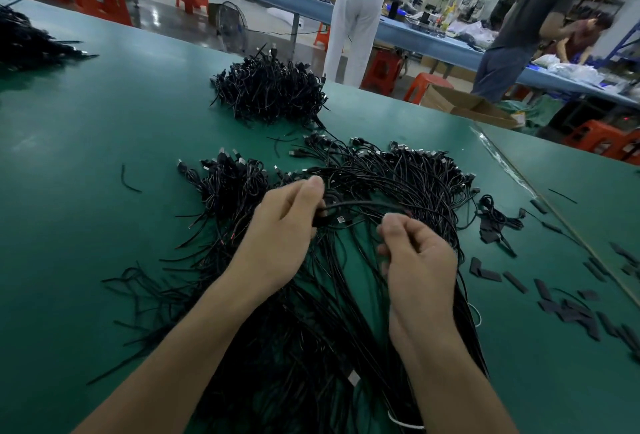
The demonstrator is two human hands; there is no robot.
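Note:
A spread of loose black USB cables [398, 177] covers the green table [104, 128] in front of me. My left hand [284, 225] pinches one black cable [363, 204] near its plug, and the cable arcs to the right. My right hand [415, 253] has its fingers curled around cable strands just below that arc. A bunch of bundled cables [228, 180] lies to the left of my left hand. Many long cable tails [294, 347] run back under my forearms.
A second heap of bundled cables [270, 87] sits farther back, another heap [27, 38] at far left. Small black strips [568, 305] are scattered on the right, near a table seam [554, 212]. Two people [356, 18] stand beyond the far edge by red stools [381, 70].

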